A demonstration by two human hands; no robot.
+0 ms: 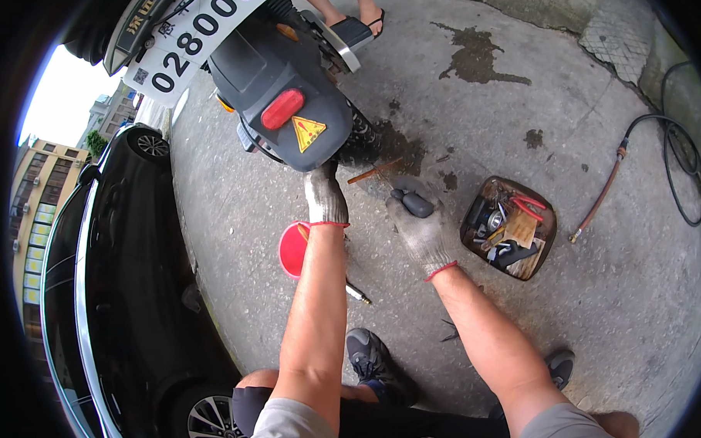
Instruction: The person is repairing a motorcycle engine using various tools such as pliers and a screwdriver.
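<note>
Motorbike (237, 53) tail stands on a concrete pavement (477, 131) at upper centre, its dark rear mudguard (327, 118) bearing a red reflector (282, 108) and a yellow warning triangle (308, 133), as a person in knitted gloves works at its rear tyre (362, 138). The left hand (326, 196) reaches up beneath the mudguard's lower edge; its fingers are hidden there, and whether its grip is spread or pressed together cannot be told. To its right, the right hand (421, 229) is held with its dark grey fingertips curled inward; it cannot be told whether that grip pinches anything. A thin brown rod (374, 170) shows between the tyre and the right hand.

Near the left forearm, which partly covers it, sits a red bowl (291, 252), with a metal-ended tool (358, 294) on the other side of the arm. Beside the right hand, a rust-stained tray (553, 218) holds red-handled pliers (529, 204) among other tools. Farther right, a hose (598, 195) trails across the ground. A black car (125, 265) is parked at left, and another person's sandalled foot (371, 16) shows beyond the motorbike.
</note>
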